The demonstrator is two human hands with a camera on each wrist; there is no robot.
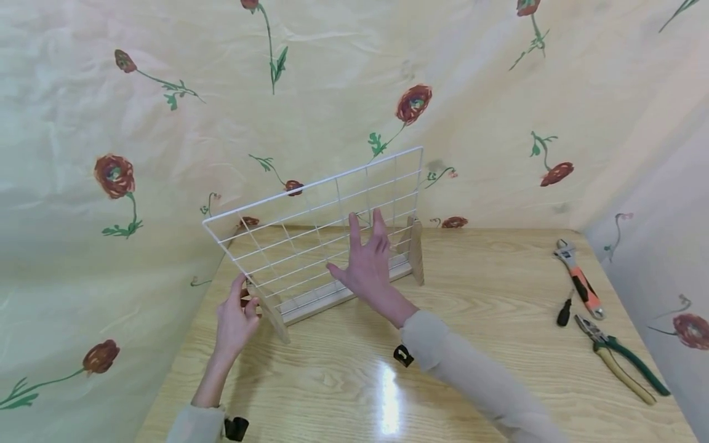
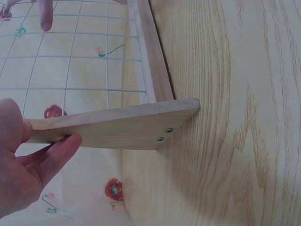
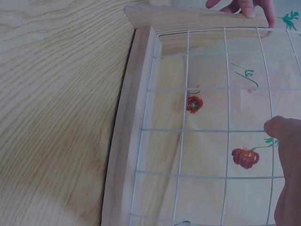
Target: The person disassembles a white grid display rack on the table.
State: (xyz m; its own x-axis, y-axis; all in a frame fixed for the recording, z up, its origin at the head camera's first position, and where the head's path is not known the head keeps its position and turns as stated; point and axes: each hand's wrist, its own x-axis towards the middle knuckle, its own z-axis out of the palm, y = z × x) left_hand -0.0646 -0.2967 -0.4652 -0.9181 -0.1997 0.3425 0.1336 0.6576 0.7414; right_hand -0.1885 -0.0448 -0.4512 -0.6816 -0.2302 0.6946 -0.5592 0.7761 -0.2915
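Note:
A white wire grid [image 1: 312,184] leans back in a wooden stand on the table. The stand has a long base strip [image 1: 321,303], a left wooden side piece [image 1: 270,312] and a right side piece [image 1: 416,252]. My left hand [image 1: 235,321] pinches the upper part of the left side piece, thumb on one face and fingers on the other. Two screw heads [image 2: 164,134] show near that piece's lower end in the left wrist view. In front of the grid, my right hand [image 1: 367,264] spreads its fingers, with the thumb tip [image 3: 273,126] right at a wire.
On the table's right side lie an adjustable wrench [image 1: 579,280], a small black screwdriver [image 1: 564,312] and pliers [image 1: 620,357] with green and yellow handles. Flower-patterned cloth [image 1: 343,74] hangs behind the wooden table [image 1: 487,320] and along both its sides.

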